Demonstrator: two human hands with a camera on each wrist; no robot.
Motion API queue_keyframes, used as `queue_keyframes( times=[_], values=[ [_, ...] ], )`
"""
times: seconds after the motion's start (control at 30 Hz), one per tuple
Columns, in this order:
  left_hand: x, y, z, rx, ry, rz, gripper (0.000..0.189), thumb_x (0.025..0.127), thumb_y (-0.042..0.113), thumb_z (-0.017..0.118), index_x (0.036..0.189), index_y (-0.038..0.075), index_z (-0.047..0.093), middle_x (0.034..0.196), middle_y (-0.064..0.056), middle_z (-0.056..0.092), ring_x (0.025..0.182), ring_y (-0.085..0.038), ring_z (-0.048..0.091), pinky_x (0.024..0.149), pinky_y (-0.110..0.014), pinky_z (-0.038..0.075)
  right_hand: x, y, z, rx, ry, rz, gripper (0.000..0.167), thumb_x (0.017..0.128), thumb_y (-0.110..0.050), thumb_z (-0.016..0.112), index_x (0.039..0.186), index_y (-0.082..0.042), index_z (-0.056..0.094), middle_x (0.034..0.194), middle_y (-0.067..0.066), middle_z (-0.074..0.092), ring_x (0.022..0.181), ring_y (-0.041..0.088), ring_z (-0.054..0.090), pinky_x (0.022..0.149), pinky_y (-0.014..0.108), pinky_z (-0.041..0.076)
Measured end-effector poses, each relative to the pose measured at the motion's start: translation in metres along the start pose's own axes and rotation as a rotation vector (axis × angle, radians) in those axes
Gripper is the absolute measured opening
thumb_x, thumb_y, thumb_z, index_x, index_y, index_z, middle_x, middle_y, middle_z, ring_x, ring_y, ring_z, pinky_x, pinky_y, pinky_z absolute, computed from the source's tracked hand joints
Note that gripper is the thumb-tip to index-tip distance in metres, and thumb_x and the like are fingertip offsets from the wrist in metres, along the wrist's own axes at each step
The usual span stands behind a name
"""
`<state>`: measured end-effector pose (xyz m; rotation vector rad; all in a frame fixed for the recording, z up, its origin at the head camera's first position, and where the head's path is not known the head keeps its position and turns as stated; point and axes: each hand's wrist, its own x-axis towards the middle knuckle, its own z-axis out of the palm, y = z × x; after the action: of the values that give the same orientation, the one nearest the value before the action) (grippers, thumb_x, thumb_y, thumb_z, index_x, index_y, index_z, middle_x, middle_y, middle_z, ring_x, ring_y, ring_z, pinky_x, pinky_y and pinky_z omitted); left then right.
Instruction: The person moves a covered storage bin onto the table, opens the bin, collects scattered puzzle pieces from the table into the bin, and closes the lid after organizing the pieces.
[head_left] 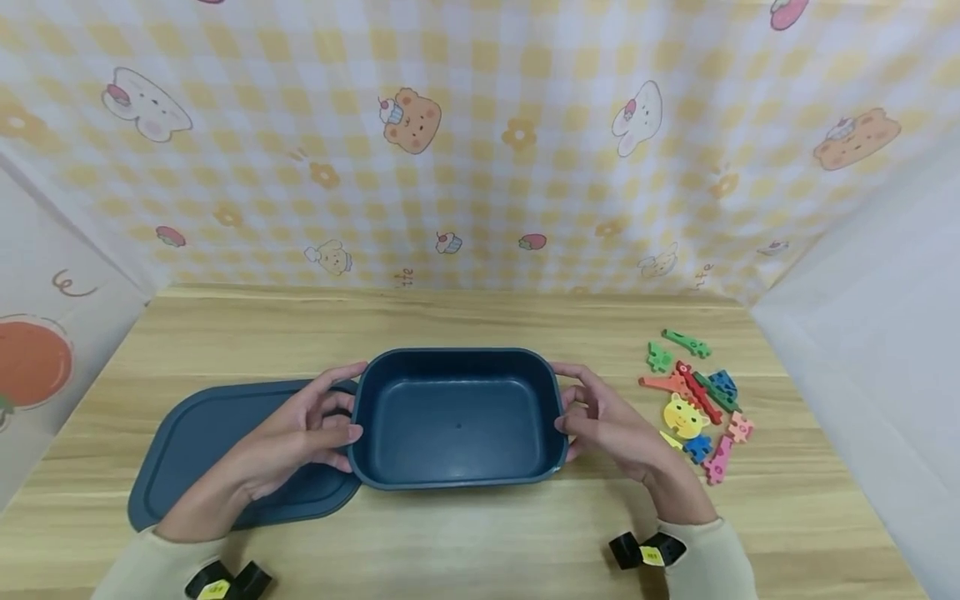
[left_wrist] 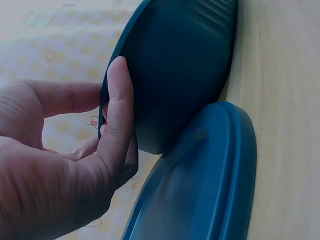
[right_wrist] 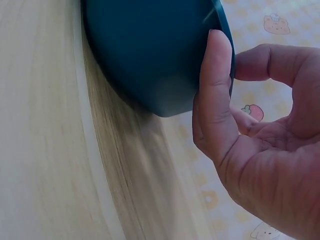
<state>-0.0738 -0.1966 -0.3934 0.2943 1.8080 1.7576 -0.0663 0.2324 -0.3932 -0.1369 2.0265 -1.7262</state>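
A dark blue rectangular plastic box (head_left: pixel 459 429) with rounded corners stands mid-table, its open top facing up and nothing inside. My left hand (head_left: pixel 311 425) grips its left end, thumb at the rim and fingers along the outer wall. At the opposite end my right hand (head_left: pixel 607 421) holds the rim in the same way. Under the left forearm lies a matching blue lid (head_left: pixel 202 433), flat on the wood. In the left wrist view the lid (left_wrist: pixel 200 175) reaches right up to the box (left_wrist: pixel 175 65). The right wrist view shows the thumb against the box wall (right_wrist: pixel 150 55).
Right of the box lies a loose cluster of colourful puzzle pieces, among them a yellow animal-face piece (head_left: pixel 683 416), a pink piece (head_left: pixel 718 460) and a green piece (head_left: pixel 686 342). A checked cloth (head_left: pixel 480 167) hangs behind the wooden table (head_left: pixel 480 542). White panels border both sides.
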Motion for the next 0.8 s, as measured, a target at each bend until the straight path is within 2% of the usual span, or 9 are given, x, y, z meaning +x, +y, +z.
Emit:
queue_keyframes(
  times=[0.3,0.47,0.63,0.8],
  values=[
    [-0.005,0.000,0.000,-0.017,0.011,-0.001,0.079,0.105,0.008,0.064,0.168,0.020,0.017,0.122,-0.010,0.048,0.092,-0.014,0.065,0.075,-0.040,0.067,-0.002,-0.003,-0.002,-0.131,0.051,-0.013,0.064,0.104,-0.019,0.068,0.161,-0.014,0.040,0.116,0.015,0.054,0.093,0.021,0.068,0.078,0.038,0.068],
    [-0.003,0.000,0.002,-0.017,0.010,0.003,0.080,0.105,0.007,0.064,0.168,0.019,0.016,0.123,-0.010,0.048,0.091,-0.015,0.066,0.075,-0.039,0.067,-0.008,-0.006,-0.009,-0.183,0.111,-0.039,0.052,0.107,-0.017,0.063,0.156,-0.005,0.048,0.122,0.022,0.059,0.099,0.022,0.071,0.086,0.039,0.067],
    [-0.001,0.001,0.003,-0.005,0.007,0.017,0.081,0.105,0.008,0.064,0.169,0.017,0.015,0.123,-0.011,0.050,0.092,-0.016,0.066,0.074,-0.039,0.067,-0.016,-0.013,-0.022,-0.266,0.228,-0.071,0.041,0.108,-0.019,0.061,0.146,-0.004,0.059,0.121,0.026,0.062,0.095,0.028,0.072,0.086,0.034,0.066],
    [0.000,0.001,0.003,0.003,0.009,0.002,0.080,0.105,0.008,0.064,0.168,0.019,0.016,0.123,-0.011,0.049,0.092,-0.016,0.066,0.075,-0.039,0.067,-0.022,-0.013,-0.033,-0.339,0.363,-0.093,0.038,0.108,-0.023,0.064,0.141,-0.004,0.065,0.118,0.023,0.066,0.093,0.022,0.074,0.084,0.029,0.065]
  ],
)
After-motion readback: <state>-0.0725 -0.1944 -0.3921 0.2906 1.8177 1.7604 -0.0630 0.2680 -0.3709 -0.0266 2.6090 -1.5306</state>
